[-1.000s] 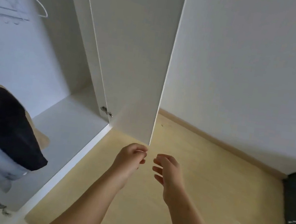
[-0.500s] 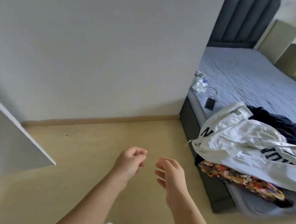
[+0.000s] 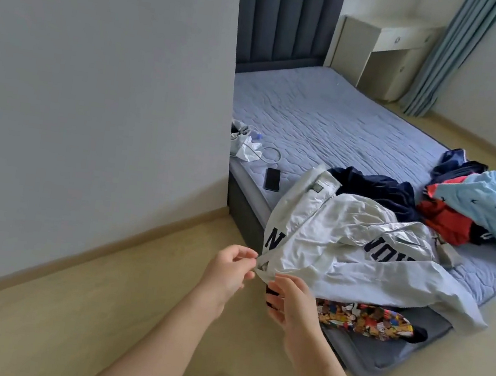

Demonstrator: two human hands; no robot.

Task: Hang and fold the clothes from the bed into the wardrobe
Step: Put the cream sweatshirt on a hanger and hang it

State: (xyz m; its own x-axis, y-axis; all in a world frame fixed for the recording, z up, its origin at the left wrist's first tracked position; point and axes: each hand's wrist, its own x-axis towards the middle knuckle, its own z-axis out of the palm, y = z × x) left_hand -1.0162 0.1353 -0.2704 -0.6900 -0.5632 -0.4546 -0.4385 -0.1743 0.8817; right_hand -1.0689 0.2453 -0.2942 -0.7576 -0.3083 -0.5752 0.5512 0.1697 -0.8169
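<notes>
Head view, at the bedside. Two hands (both bare) meet at the lower edge of one white jacket (image 3: 343, 241), which lies on the near corner of the bed (image 3: 328, 119) and hangs over its side. The left hand (image 3: 229, 272) pinches a strip of the jacket's hem between thumb and fingers. The right hand (image 3: 291, 304) has loosely curled fingers at the same hem; whether it grips cannot be told.

Six garments can be told apart on the bed:
- the white jacket
- one navy garment (image 3: 379, 189) behind it
- one red garment (image 3: 444, 220)
- one light blue garment (image 3: 491, 201)
- one patterned garment (image 3: 362, 319) under the jacket's edge
- one further dark garment (image 3: 455, 161) at the far side

One phone (image 3: 272, 179) and one cable (image 3: 271, 154) lie near the wall (image 3: 93, 104).

Half a second ago both hands hung empty over the floor (image 3: 100, 294), short of the bed, and the jacket lay untouched. The wardrobe door edge seen then at the left has left the view.
</notes>
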